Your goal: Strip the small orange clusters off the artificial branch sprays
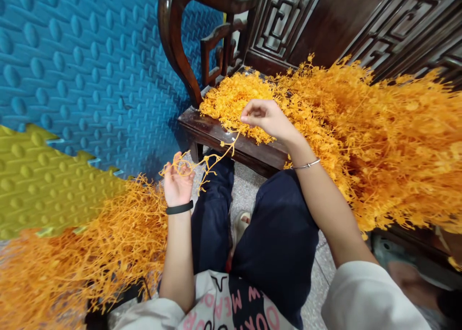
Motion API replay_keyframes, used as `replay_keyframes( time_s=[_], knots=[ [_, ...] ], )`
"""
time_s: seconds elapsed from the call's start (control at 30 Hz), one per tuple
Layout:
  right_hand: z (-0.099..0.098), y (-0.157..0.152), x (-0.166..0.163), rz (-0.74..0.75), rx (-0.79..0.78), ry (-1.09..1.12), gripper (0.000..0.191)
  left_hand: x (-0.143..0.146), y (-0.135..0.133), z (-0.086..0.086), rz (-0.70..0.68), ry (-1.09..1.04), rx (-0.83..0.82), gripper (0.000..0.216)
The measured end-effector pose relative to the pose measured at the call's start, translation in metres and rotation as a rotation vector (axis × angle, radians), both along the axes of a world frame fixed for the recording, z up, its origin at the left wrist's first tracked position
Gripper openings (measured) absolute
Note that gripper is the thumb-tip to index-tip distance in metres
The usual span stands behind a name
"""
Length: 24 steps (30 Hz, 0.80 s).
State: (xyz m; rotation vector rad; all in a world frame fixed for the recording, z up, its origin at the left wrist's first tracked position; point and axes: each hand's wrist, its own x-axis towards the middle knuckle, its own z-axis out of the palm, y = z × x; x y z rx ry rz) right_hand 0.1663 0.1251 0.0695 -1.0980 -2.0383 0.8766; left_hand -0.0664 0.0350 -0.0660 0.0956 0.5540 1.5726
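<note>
My left hand, with a black band on its wrist, is curled round one end of a thin orange plastic sprig above my left knee. My right hand, a thin bracelet on its wrist, is pinched on the sprig's other end at the edge of a big heap of orange sprigs. That heap covers the seat of a dark wooden chair. A second heap of bare orange stems lies on the floor by my left arm.
Blue foam mats and a yellow foam mat line the wall and floor to the left. Carved dark wooden panels stand behind the chair. My legs in dark trousers and a slipper are on grey tiles.
</note>
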Motion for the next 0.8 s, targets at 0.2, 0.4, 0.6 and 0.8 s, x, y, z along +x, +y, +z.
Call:
replay_keyframes(
  time_s=[0.2,0.4,0.6,0.8],
  knots=[
    [0.0,0.002,-0.003,-0.144,0.11,0.208,0.015,0.002,0.006,-0.028,-0.035,0.126,-0.128,0.033],
    [0.0,-0.002,-0.01,-0.207,0.217,0.298,0.018,0.015,0.007,-0.064,-0.147,0.256,-0.244,0.024],
    [0.001,-0.007,-0.014,-0.259,0.285,0.401,0.018,0.022,-0.001,-0.101,-0.246,0.441,-0.355,0.023],
    [0.005,-0.031,-0.038,-0.045,0.056,0.454,0.02,0.038,-0.003,-0.126,-0.404,0.623,-0.434,0.018]
  ],
)
